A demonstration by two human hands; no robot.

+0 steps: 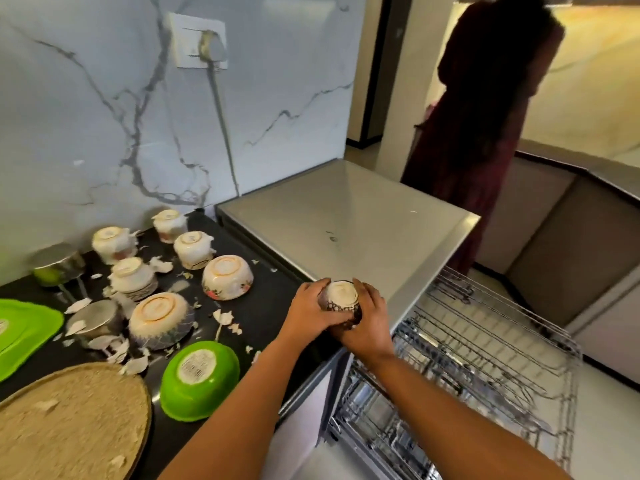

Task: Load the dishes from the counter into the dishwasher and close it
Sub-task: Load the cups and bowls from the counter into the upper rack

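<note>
Kitchen corner, veined marble on the left and warm yellow light at the back.

Shows a pale marble-look wall [104,98] streaked with grey veins, bearing a white socket plate [187,39] with a grey cable [221,123] hanging down from it; opens on the right through a dark-framed doorway [377,81]; holds beige low cabinets [540,230] under a dark top [602,181], a pale floor [613,420], a far wall [588,81] glowing yellow, and a person [491,116] in dark red standing beside the cabinets.

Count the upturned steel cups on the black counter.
2: one steel cup by the marble wall, far left; a second steel cup nearer, left of the wide white ceramic bowl.
</note>
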